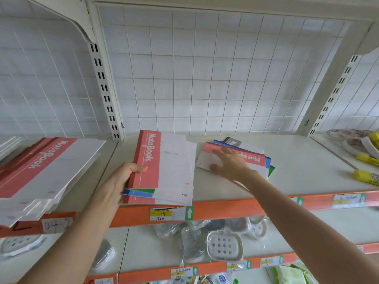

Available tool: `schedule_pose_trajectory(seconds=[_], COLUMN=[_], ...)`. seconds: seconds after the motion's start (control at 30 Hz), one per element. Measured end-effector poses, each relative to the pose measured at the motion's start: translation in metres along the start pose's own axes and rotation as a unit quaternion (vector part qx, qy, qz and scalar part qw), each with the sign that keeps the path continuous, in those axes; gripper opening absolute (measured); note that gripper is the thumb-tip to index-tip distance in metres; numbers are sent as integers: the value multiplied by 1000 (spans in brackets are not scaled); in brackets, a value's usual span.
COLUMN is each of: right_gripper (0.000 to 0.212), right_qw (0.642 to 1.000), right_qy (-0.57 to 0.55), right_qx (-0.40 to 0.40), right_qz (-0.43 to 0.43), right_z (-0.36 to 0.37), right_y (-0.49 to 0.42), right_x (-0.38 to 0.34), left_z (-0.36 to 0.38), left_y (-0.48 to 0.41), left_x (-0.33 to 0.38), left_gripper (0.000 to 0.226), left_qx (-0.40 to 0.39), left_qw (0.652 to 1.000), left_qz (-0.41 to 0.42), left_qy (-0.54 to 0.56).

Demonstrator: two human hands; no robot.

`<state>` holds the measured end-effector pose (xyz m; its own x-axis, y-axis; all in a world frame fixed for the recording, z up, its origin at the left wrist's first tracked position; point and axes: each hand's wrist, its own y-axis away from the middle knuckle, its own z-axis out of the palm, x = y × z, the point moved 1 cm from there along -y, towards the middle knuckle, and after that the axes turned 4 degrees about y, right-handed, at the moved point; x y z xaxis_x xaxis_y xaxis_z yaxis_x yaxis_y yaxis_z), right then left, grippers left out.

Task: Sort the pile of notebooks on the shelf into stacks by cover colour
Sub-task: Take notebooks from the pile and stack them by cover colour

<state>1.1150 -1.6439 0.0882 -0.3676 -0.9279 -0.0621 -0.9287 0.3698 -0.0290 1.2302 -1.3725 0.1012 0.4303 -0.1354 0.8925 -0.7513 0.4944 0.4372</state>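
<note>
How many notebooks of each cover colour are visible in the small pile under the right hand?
Red notebook: 1
Blue notebook: 1
Green notebook: 1
Grey notebook: 1
Total visible under the right hand: 4
The stack gripped by the left hand is not counted.

A white wire grid (pixel 205 78) is backing the bay, slotted white uprights (pixel 105 87) are framing it either side. Soft, even light is washing the pale shelf (pixel 303 167); an orange rail (pixel 231 209) is edging it, carrying price labels (pixel 164 214). Below, soap dishes (pixel 224 245) are lying wrapped.
</note>
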Motion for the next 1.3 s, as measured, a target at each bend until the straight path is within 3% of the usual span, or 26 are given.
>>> schedule_pose_trajectory(seconds=[0.07,0.27,0.4,0.47,0.53,0.63,0.73,0.83,0.93,1.03,1.1,1.17,1.3], right_gripper=[56,30,26,18,22,33,36,27,29,36,43,43,48], right_qw=[997,995,986,960,918,891,873,891,925,978,994,994,993], right_qy=[39,90,-7,-101,-184,-303,-354,-323,-292,-189,-94,-35,-4], right_qx=[-54,21,129,257,345,275,194,99,43,73,19,-36,-61], right_qz=[23,31,105,48,-74,-197,-275,-303,-240,-58,61,100,96], right_z=[5,-4,-17,-21,-19,-15,-15,-13,-11,-7,0,4,-5], right_y=[1,3,4,6,12,22,30,30,24,10,0,-3,1], right_x=[-1,-19,-23,-28,-39,-51,-51,-46,-39,-17,1,9,10], left_z=[-2,-5,4,6,10,11,6,4,6,5,5,5,5], left_y=[-1,-2,6,3,0,-6,-9,-6,-1,1,3,5,7], left_x=[1,0,1,0,1,1,0,2,7,7,5,2,-1], left_gripper=[10,16,8,19,29,38,43,37,21,27,31,31,30], left_qx=[36,77,53,36,22,14,-10,-38,-32,-4,9,20,29], left_qw=[999,996,998,999,999,1000,997,998,999,998,998,999,999], left_qz=[19,35,33,29,24,24,28,16,20,18,7,0,-4], left_qy=[2,1,-6,-10,-20,9,73,37,-39,-59,-54,-48,-45])
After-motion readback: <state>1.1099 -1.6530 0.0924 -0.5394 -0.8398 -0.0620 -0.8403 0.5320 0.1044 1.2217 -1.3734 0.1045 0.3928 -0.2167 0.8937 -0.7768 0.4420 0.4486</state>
